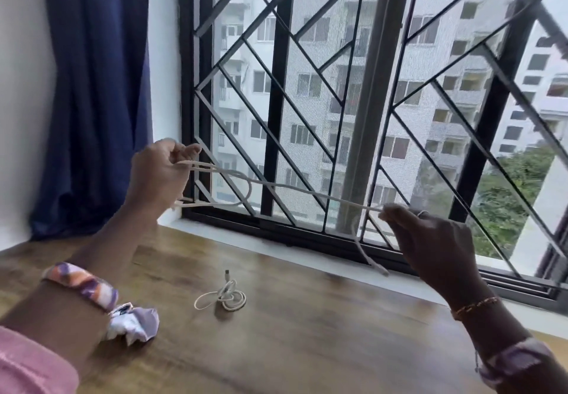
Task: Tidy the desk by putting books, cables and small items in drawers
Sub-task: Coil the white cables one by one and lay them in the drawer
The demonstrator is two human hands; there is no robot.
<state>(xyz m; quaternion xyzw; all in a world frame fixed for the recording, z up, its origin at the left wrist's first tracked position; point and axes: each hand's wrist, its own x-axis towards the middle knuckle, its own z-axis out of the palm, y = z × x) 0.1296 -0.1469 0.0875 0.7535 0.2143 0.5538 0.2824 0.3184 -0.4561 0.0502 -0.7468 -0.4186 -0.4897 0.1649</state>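
Both hands are raised above the brown wood-grain desk [307, 332] in the middle of the frame, with a long white cable [285, 186] stretched between them. The left hand [159, 172], left of centre, has its fingers curled round a loop of the cable, the loop hanging out to its right. The right hand [430, 240], right of centre, pinches the cable at its fingertips, and a loose end dangles below it toward the white window sill [276, 244]. A second, thinner white cable wound in a small coil [224, 297] lies on the desk at lower centre, apart from both hands. A crumpled purple-and-white cloth [135, 324] lies beside the left forearm at lower left. Behind, a black metal window grille [276, 86] fills the upper frame, with a dark blue curtain [95, 86] at upper left
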